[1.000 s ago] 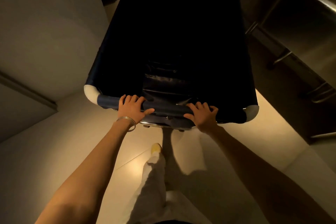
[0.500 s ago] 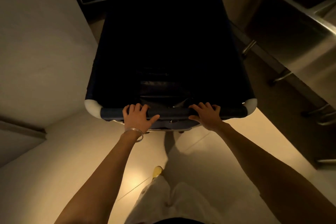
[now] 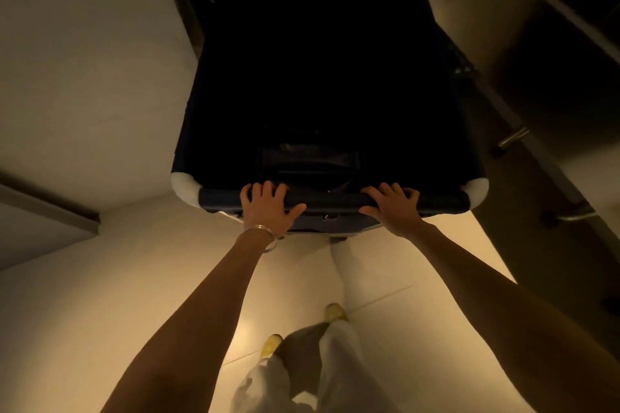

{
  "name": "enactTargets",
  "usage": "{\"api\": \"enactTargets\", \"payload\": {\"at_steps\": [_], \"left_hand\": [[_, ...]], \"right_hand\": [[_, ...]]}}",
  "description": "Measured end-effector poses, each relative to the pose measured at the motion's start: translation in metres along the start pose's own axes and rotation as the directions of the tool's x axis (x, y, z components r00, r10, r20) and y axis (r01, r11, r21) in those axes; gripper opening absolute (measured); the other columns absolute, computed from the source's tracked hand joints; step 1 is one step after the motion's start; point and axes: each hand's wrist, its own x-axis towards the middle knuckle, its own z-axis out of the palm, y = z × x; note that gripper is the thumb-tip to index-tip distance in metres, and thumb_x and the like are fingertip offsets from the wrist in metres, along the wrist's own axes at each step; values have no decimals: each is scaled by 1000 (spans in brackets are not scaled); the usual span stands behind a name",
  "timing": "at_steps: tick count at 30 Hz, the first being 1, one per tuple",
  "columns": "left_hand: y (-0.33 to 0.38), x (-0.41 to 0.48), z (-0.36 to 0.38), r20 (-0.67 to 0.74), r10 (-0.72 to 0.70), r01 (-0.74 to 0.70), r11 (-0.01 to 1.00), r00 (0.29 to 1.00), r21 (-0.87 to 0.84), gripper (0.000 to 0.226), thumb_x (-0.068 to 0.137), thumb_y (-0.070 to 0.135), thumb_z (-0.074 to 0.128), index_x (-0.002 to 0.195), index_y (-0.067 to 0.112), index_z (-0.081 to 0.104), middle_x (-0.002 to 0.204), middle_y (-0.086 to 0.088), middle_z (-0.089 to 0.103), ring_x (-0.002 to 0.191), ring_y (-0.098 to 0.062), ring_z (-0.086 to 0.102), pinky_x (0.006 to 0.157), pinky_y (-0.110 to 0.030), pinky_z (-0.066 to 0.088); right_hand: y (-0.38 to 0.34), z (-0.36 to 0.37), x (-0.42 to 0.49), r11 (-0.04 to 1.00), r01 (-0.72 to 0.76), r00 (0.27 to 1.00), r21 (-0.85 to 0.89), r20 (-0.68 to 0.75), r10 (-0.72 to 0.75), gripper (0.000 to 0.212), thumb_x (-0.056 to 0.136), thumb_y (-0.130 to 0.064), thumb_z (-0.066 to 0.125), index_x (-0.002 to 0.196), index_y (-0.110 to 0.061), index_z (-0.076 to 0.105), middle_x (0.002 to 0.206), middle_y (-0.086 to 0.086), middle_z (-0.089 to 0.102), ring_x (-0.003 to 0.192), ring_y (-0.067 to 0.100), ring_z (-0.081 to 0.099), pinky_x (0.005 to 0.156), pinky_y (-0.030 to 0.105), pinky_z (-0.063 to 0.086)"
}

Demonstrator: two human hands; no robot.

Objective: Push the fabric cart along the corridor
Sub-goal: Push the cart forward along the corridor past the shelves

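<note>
The fabric cart (image 3: 218, 151) is a deep, dark navy bin with white padded corners, filling the middle of the head view in front of me. Its inside is too dark to make out. My left hand (image 3: 266, 209), with a metal bangle at the wrist, grips the near rim bar left of centre. My right hand (image 3: 394, 209) grips the same bar right of centre. Both arms are stretched out straight.
A pale wall (image 3: 84, 77) runs close along the cart's left side. Steel shelving or counters with tubular legs (image 3: 510, 137) line the right. The floor (image 3: 419, 278) is light tile, and my feet in yellow shoes (image 3: 333, 312) stand behind the cart.
The cart has rolled forward along the corridor, and the shelving on the right has slid back past it. Both hands keep the same hold on the rim bar. My feet have stepped.
</note>
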Motion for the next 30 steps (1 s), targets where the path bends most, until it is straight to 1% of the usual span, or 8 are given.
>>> {"api": "enactTargets", "payload": {"at_steps": [4,8,12,15,18,22,26,30], "left_hand": [[16,22,-2,-13,-64,64,998,998,-10,77,78,69,21,118,13,54,116,-17,56,110,-36,47,105,-49,23],[29,29,1,11,-117,117,993,993,17,59,87,61,40,122,15,50,120,-16,53,114,-35,45,106,-47,21],[40,24,9,2,-163,163,986,987,30,62,85,64,36,122,16,51,119,-16,54,112,-34,46,106,-47,24],[47,15,9,-11,-181,182,983,983,20,77,77,70,20,119,15,54,116,-17,56,110,-35,48,104,-48,26],[48,1,8,47,-188,185,981,981,55,61,86,64,36,125,18,48,124,-14,52,117,-33,44,107,-45,22],[49,-26,13,44,-169,166,984,985,64,57,86,60,40,126,20,46,126,-13,51,118,-32,43,108,-44,21],[54,-65,20,36,-159,156,986,987,65,62,85,65,35,126,20,47,125,-13,52,118,-32,43,108,-44,22],[60,-115,31,6,-151,151,988,988,22,75,77,70,23,122,18,52,120,-16,55,114,-34,46,106,-46,24]], "right_hand": [[18,-12,34,998,56,998,-2,10,-55,47,93,-51,38,134,-28,39,133,8,47,125,29,37,104,46,22],[33,-16,51,993,115,993,-20,22,-114,48,93,-52,36,135,-29,37,132,9,47,125,29,38,103,45,23],[45,-13,51,986,167,986,-28,11,-166,49,93,-53,37,135,-29,37,131,10,48,124,29,38,103,46,23],[49,-12,43,982,187,982,-35,2,-187,51,92,-53,37,136,-26,38,130,12,48,122,30,39,102,46,24],[47,-7,27,980,196,981,-24,8,-196,52,93,-53,37,136,-25,38,132,14,47,124,31,38,103,46,23],[46,5,-3,980,198,980,30,-26,-197,52,92,-52,41,134,-22,43,130,17,50,123,34,41,102,48,24],[43,16,-43,984,179,984,7,4,-179,51,93,-53,37,135,-24,39,133,15,47,125,33,38,102,48,24],[41,30,-94,982,184,982,43,-53,-182,50,91,-50,43,132,-21,45,129,18,52,122,35,42,101,47,25]]}}
